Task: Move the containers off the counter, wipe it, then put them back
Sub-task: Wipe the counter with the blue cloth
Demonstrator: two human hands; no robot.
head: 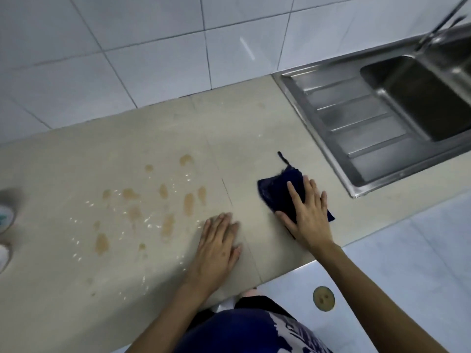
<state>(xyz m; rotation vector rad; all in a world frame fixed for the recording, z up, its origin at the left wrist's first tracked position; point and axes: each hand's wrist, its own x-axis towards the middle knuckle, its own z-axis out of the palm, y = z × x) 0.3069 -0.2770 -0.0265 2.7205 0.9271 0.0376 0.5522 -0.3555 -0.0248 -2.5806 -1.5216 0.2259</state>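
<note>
The beige counter [153, 138] carries several brownish stains [188, 203] and small white specks across its left and middle. A dark blue cloth [276, 189] lies on the counter right of the stains, and my right hand [309, 214] presses flat on it with fingers spread. My left hand [219, 244] rests flat on the bare counter near the front edge, holding nothing. Two white containers [5, 217] show only partly at the far left edge, blurred.
A stainless steel sink [418, 98] with a ribbed drainboard [356, 123] is set into the counter at the right, a tap blurred above it. White wall tiles rise behind. The pale floor with a round drain [323, 298] lies below the counter's front edge.
</note>
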